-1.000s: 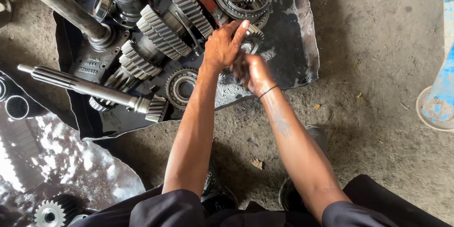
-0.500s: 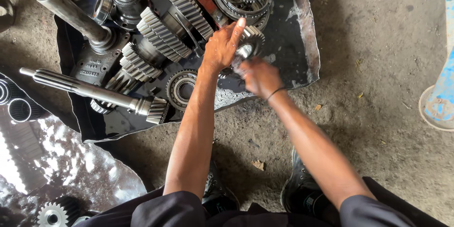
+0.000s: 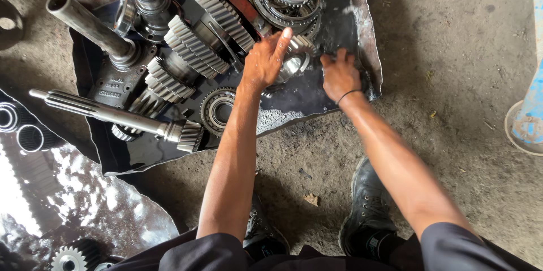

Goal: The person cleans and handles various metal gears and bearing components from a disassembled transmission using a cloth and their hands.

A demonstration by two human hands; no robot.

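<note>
L hand (image 3: 264, 61) is pinching a shiny gear (image 3: 295, 63) just above the wet metal tray (image 3: 365, 33); R hand (image 3: 339, 76) hovers beside it, fingers loosely spread, holding nothing. Most shafts, gears & rings already lie laid out on the tray, so this gear looks like a late piece, not yet set down.

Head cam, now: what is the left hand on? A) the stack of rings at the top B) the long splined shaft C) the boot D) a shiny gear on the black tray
D: the left hand rests on a shiny gear lying on the black tray; the splined shaft lies apart.
</note>
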